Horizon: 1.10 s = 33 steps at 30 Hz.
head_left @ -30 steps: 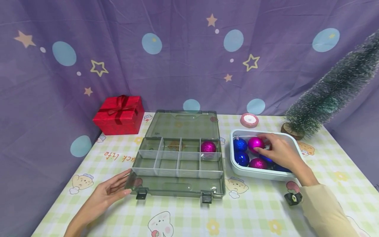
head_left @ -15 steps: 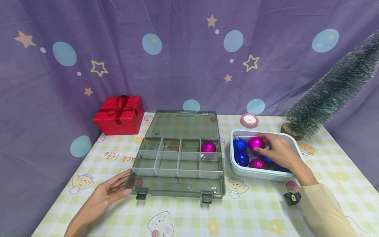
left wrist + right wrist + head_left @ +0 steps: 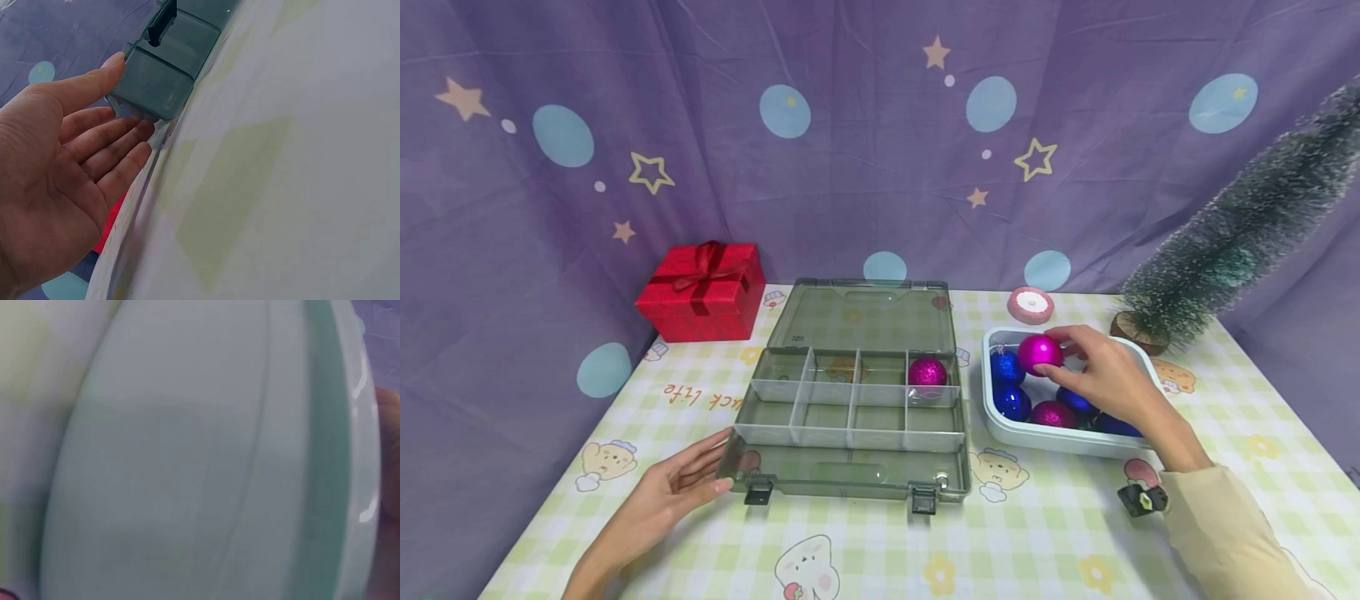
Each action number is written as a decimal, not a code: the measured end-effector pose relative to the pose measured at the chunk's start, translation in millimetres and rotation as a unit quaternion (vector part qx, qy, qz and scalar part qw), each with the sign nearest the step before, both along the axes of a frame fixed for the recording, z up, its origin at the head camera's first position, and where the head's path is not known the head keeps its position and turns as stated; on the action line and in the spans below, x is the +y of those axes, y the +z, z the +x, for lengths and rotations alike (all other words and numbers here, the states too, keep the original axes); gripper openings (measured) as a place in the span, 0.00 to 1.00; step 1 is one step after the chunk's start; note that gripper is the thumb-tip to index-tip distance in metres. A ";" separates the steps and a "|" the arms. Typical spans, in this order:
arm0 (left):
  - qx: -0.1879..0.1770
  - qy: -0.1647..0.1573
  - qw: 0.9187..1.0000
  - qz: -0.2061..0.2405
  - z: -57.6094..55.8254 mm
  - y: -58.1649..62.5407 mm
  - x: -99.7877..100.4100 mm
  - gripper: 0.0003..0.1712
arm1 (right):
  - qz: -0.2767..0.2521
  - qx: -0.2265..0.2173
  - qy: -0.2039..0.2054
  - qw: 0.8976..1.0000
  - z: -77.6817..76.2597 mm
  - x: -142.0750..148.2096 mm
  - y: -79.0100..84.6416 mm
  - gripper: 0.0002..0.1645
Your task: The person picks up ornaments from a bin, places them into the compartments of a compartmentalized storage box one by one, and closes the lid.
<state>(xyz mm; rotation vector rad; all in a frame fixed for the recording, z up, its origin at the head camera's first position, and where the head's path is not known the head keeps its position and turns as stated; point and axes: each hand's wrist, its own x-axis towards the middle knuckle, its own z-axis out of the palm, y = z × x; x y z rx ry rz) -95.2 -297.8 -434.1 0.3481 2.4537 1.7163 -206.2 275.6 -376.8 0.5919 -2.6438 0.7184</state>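
My right hand (image 3: pixel 1108 375) pinches a shiny pink Christmas ball (image 3: pixel 1041 355) between thumb and fingers, over the back of a pale blue tub (image 3: pixel 1052 442). Around it in the tub lie blue balls (image 3: pixel 1012 403) and a glittery pink ball (image 3: pixel 1053 414). The tub's wall (image 3: pixel 175 462) fills most of the right wrist view. My left hand (image 3: pixel 662 492) touches the front left corner of a clear grey divider box (image 3: pixel 850 473), fingers nearly straight. In the left wrist view its thumb and fingertips lie beside the box corner (image 3: pixel 153 84). One glittery pink ball (image 3: pixel 927 377) sits in the back right compartment.
The box's lid (image 3: pixel 865 315) lies open toward the back. A red gift box (image 3: pixel 703 292) stands at the back left. Behind the tub is a pink ribbon roll (image 3: pixel 1031 306). A small frosted tree (image 3: pixel 1225 250) leans at the right, with a small black object (image 3: pixel 1142 499) by the right sleeve.
My right hand has lifted the shiny pink ball slightly and moved it a little left, above its neighbours in the tub. The left hand and the divider box have stayed put.
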 end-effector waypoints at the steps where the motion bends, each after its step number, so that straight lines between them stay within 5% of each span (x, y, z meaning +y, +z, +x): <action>1: 0.000 0.000 1.000 0.000 -0.1 -0.1 0.0 0.38 | -0.001 0.003 0.002 1.000 0.6 -1.8 1.7 0.28; 10: 0.004 0.003 1.000 -0.019 -0.4 0.6 0.2 0.38 | 0.008 -0.002 0.025 1.000 1.3 -18.3 14.4 0.36; 20: -0.013 0.009 1.000 -0.010 -0.3 0.7 0.5 0.38 | -0.054 0.053 0.092 0.993 -10.4 -44.2 13.9 0.30; 33: -0.022 0.012 1.000 -0.012 0.4 1.8 0.4 0.39 | -0.057 -0.006 0.121 0.991 -18.3 -85.2 20.4 0.30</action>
